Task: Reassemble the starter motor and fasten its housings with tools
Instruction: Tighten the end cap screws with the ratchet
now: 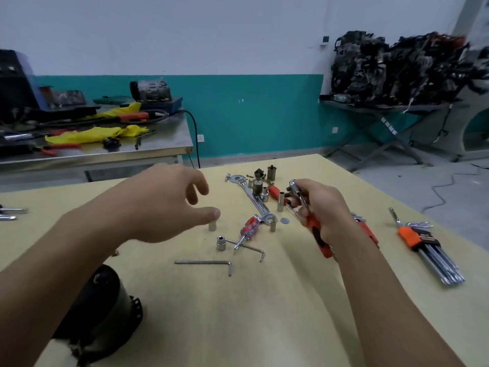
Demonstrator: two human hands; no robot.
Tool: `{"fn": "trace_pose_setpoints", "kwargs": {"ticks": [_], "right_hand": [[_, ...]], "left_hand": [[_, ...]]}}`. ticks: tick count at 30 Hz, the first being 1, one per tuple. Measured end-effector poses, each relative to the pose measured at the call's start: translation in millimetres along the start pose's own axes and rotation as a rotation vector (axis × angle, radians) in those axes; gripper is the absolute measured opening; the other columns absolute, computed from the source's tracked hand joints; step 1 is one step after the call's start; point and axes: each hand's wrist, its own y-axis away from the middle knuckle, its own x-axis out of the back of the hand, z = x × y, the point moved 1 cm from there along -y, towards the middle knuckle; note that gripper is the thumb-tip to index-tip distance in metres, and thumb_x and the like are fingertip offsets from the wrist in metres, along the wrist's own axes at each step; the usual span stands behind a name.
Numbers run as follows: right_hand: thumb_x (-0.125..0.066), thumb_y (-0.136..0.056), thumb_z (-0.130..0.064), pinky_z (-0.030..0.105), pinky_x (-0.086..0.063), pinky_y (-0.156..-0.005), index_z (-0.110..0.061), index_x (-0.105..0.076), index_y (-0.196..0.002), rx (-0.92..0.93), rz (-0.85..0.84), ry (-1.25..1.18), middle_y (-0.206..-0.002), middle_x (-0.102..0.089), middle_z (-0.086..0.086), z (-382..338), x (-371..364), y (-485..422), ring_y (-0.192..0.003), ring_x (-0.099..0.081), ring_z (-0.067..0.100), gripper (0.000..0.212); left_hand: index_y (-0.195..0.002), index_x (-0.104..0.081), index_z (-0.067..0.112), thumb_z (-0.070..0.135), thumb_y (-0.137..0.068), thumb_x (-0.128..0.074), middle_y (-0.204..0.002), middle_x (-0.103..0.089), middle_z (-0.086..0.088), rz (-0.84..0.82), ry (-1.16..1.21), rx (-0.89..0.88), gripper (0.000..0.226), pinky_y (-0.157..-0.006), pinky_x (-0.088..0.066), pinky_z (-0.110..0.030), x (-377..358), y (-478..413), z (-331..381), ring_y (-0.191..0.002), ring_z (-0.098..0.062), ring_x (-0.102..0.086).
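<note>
Left hand (169,205) up over table (264,313), fingers spread and curled, nothing held. Thumb tip right above small socket (212,225), maybe touching top; too close to tell. Socket standing straight up, long way pointing at ceiling. Looks like a reach down to pinch it from above.

Right hand (325,210) closed around ratchet wrench (309,215). Orange grip low, toward wrist; shiny head up by fingertips, pointing away from body. Nothing on head yet, from what shows.

Small socket lying to right of left hand and to left of right hand, between both. Much nearer left hand. Well apart from ratchet head, with red screwdriver (246,229) and long spanner (254,200) lying in between.

Starter motor (105,305) near bottom left, dark and round, close to body, partly under left arm. Standing with one end up, it seems. Both hands forward of it, so a pull back toward body later.

Another socket (221,243) just in front of first one, beside bent hex key (206,263). Bunch of hex keys (428,247) far right, untouched.

Likely next: lift small socket, carry it right, push it on ratchet head.
</note>
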Motion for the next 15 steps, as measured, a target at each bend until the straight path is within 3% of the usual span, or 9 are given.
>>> {"fn": "trace_pose_setpoints", "kwargs": {"ticks": [3, 6, 10, 15], "right_hand": [[-0.065, -0.088, -0.022, 0.024, -0.029, -0.041, -0.001, -0.074, -0.084, -0.003, 0.031, 0.048, -0.056, -0.062, 0.003, 2, -1, 1, -0.038, -0.039, 0.012, 0.023], [-0.068, -0.089, -0.025, 0.024, -0.031, -0.039, 0.001, -0.074, -0.087, -0.023, -0.004, 0.071, -0.062, -0.065, 0.006, 4, 0, 3, -0.041, -0.042, 0.013, 0.027], [-0.068, -0.089, -0.027, 0.024, -0.032, -0.04, -0.004, -0.073, -0.079, 0.02, 0.019, -0.009, -0.063, -0.064, 0.008, 2, 5, 1, -0.04, -0.042, 0.014, 0.025], [-0.067, -0.09, -0.028, 0.025, -0.035, -0.039, -0.008, -0.07, -0.077, 0.059, 0.071, -0.192, -0.059, -0.063, 0.005, -3, 12, -1, -0.04, -0.043, 0.012, 0.024]], "left_hand": [[-0.117, -0.065, 0.029, 0.034, -0.096, -0.063, -0.105, -0.067, 0.011, -0.091, -0.106, -0.15, 0.022, -0.071, -0.046, -0.019, -11, -47, 27, -0.091, -0.005, -0.061], [-0.125, -0.067, 0.022, 0.005, -0.096, -0.051, -0.121, -0.068, 0.0, -0.149, -0.245, -0.258, 0.037, -0.089, -0.051, -0.03, -39, -99, 47, -0.107, -0.019, -0.062], [-0.124, -0.069, 0.012, 0.004, -0.096, -0.05, -0.121, -0.068, -0.01, -0.275, -0.429, -0.276, 0.035, -0.093, -0.054, -0.04, -82, -150, 50, -0.109, -0.028, -0.063], [-0.12, -0.071, 0.018, -0.001, -0.094, -0.049, -0.129, -0.064, -0.006, -0.339, -0.369, -0.223, 0.039, -0.083, -0.047, -0.03, -102, -180, 44, -0.112, -0.023, -0.06]]}}
